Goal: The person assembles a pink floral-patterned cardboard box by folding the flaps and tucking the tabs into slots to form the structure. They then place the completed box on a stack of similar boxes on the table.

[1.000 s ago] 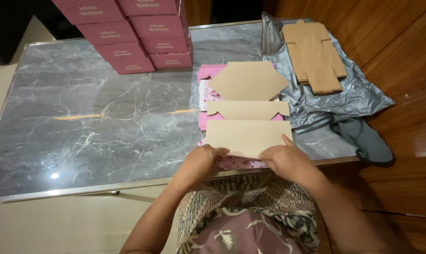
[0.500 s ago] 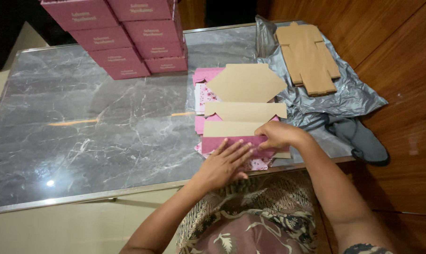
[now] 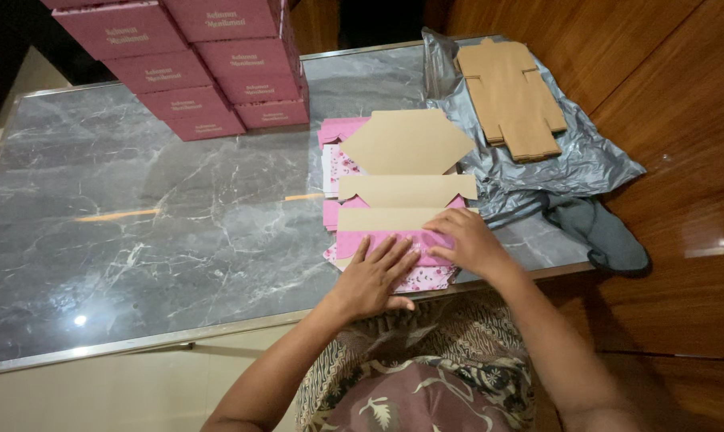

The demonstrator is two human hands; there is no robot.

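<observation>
Pink flap of the flat box blank [image 3: 390, 244] now folded over — left hand [image 3: 375, 276] and right hand [image 3: 467, 242] both press it open-palmed, lower centre.

Dim warm light; glare streaks on marble tabletop [image 3: 138, 208]; sharp w/ wide-angle warp.

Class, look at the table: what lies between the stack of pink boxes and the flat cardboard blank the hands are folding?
In the head view, only bare grey marble tabletop lies between the pink boxes and the cardboard blank.
</observation>
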